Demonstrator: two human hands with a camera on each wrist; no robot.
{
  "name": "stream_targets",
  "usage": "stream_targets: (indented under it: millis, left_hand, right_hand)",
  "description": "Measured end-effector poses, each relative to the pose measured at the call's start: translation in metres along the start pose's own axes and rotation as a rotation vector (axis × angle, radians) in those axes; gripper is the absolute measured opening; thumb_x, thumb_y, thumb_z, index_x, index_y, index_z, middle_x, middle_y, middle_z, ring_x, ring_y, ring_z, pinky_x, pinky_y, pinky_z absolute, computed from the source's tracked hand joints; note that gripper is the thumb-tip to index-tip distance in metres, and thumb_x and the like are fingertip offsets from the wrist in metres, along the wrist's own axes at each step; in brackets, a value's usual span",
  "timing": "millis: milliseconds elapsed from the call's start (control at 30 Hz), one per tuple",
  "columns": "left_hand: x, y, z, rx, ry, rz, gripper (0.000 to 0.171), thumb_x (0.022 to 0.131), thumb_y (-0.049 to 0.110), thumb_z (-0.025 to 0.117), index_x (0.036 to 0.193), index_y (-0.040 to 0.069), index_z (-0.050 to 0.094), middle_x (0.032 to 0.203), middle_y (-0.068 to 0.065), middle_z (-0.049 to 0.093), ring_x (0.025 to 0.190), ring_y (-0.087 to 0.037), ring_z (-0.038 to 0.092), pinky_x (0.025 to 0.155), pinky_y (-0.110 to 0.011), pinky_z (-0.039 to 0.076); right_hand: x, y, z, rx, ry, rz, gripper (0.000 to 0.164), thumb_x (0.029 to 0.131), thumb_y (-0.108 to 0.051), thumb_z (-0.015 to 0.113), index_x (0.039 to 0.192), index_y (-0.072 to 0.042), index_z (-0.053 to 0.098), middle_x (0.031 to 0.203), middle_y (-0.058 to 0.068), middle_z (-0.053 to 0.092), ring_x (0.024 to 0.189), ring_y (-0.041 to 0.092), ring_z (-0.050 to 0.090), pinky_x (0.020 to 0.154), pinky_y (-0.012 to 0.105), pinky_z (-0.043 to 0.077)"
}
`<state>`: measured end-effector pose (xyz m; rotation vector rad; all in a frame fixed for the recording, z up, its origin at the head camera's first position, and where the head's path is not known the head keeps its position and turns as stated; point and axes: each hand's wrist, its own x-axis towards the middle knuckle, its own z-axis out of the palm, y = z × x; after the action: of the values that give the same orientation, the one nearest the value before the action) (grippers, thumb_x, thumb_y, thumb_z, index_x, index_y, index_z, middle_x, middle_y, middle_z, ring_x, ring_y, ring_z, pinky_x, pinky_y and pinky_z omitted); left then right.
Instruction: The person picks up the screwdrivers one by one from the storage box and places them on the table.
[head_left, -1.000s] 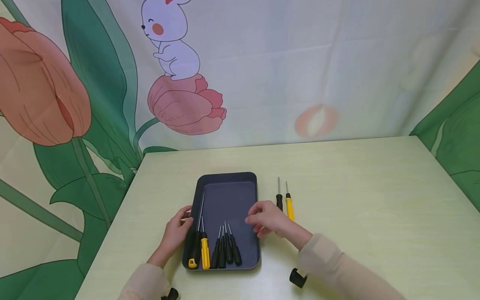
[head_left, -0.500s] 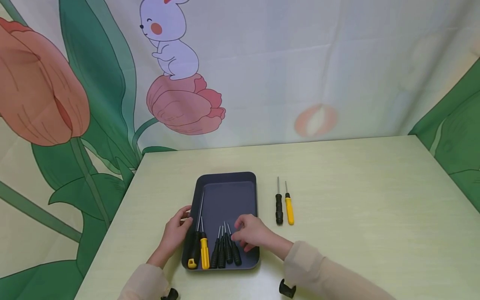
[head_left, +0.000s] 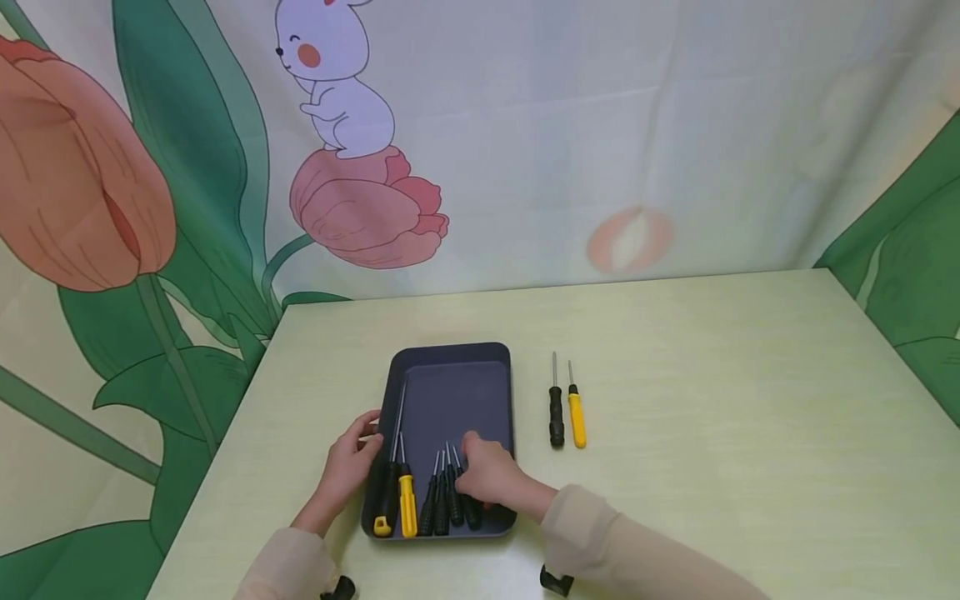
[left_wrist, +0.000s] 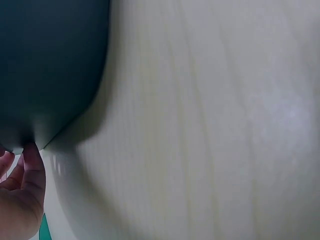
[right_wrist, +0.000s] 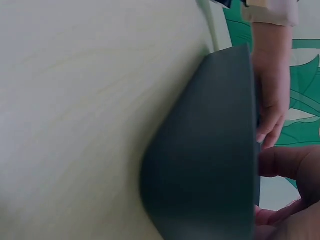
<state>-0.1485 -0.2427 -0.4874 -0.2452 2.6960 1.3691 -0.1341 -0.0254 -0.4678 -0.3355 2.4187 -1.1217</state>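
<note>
A dark tray (head_left: 457, 400) holds several screwdrivers in its near half. My left hand (head_left: 343, 468) grips the tray's left rim; in the left wrist view a fingertip (left_wrist: 32, 152) presses the wall. My right hand (head_left: 491, 473) is inside the tray, over the rightmost of the small black screwdrivers (head_left: 442, 504). Its fingers cover part of that handle, and I cannot tell whether they pinch it. Left of these lie a yellow-handled screwdriver (head_left: 407, 504) and a long black screwdriver (head_left: 388, 492) with a yellow end. In the right wrist view the tray wall hides the right fingertips.
Right of the tray, a black screwdriver (head_left: 556, 417) and a yellow screwdriver (head_left: 577, 419) lie side by side on the pale table (head_left: 712, 417). A printed curtain (head_left: 525, 150) hangs behind the table's far edge.
My right hand has moved left from the tray's right rim, into the tray and down over the small black screwdrivers. The left hand has stayed at the left rim.
</note>
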Motion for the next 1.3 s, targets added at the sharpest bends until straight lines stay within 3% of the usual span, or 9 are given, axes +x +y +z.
stream_targets:
  millis: [367,667,967,1300]
  left_hand:
    - [0.0,-0.001,-0.001,0.022,0.028,0.045,0.039,0.09,0.012,0.043,0.129,0.009,0.041,0.117,-0.019,0.053,0.096,-0.03,0.054,0.079,-0.038,0.044]
    - [-0.001,-0.001,-0.001,0.03,0.018,0.033,0.039,0.091,0.013,0.042,0.13,0.009,0.04,0.119,-0.019,0.051,0.099,-0.03,0.052,0.082,-0.041,0.044]
    - [-0.001,-0.001,-0.002,0.025,0.017,0.042,0.039,0.091,0.012,0.042,0.13,0.008,0.04,0.118,-0.02,0.052,0.098,-0.03,0.053,0.082,-0.041,0.044]
    - [0.0,-0.001,0.0,0.021,0.011,0.013,0.039,0.092,0.014,0.041,0.131,0.01,0.039,0.121,-0.019,0.05,0.102,-0.031,0.052,0.086,-0.044,0.043]
  right_hand:
    - [-0.003,-0.003,0.011,-0.091,0.034,0.008,0.038,0.075,-0.001,0.056,0.111,0.0,0.042,0.057,0.005,0.043,0.042,0.016,0.033,0.039,0.027,0.027]
    - [0.0,-0.003,0.016,-0.162,0.084,-0.003,0.032,0.075,-0.002,0.057,0.104,-0.002,0.043,0.065,0.006,0.044,0.044,0.018,0.036,0.038,0.027,0.027]
    - [0.0,-0.002,0.019,-0.194,0.108,0.004,0.043,0.076,-0.003,0.056,0.116,-0.002,0.041,0.05,0.002,0.041,0.036,0.014,0.031,0.033,0.023,0.021]
    - [0.0,0.0,0.015,-0.098,0.131,-0.017,0.022,0.075,-0.006,0.058,0.092,-0.007,0.044,0.054,0.001,0.04,0.04,0.014,0.033,0.037,0.024,0.026]
